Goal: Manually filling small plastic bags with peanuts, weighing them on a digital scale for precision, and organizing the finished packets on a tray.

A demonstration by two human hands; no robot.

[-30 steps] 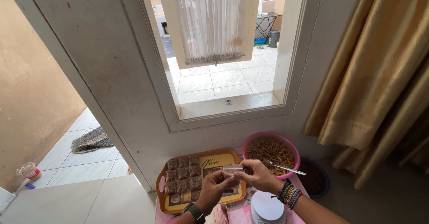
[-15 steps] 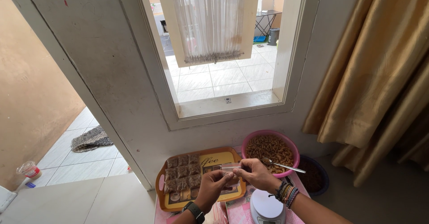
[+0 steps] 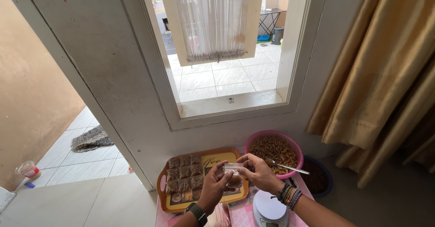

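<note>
Pinching a small clear bag [image 3: 232, 168] between both hands, head view only. Left hand [image 3: 213, 188], smartwatch [image 3: 197, 210] on wrist, fingers pressed together on the bag's left edge. Right hand [image 3: 258, 172], beaded bracelets [image 3: 289, 195] on wrist, fingers pinched on the bag's right top edge. Bag held level, just above the right part of the tray [image 3: 163, 195], contents brownish, partly hidden by fingers.

Tray orange-rimmed, yellow inside, carrying filled packets [image 3: 185, 172] laid in rows over its left half, edges touching. Pink bowl [image 3: 292, 143] just right of the tray, heaped with brown snack pieces [image 3: 272, 148]. Spoon [image 3: 285, 165] lying with its bowl end in the snack, handle over the rim, pointing right. Dark bowl [image 3: 319, 181] beside the pink one, lower right, contents dark, not identifiable. White scale [image 3: 268, 209] near the bottom edge, under the right forearm, close to the tray's right corner. Pink patterned cloth [image 3: 242, 215] beneath scale and tray; whether a desk is under it, not discernible.

Surroundings: white window frame [image 3: 290, 73] above the work area, lace curtain [image 3: 213, 21] seen through it, tiled yard beyond. Gold drape [image 3: 385, 64] at right. Grey mat [image 3: 90, 138] on the tiles at left, plastic cup [image 3: 28, 169] further left.
</note>
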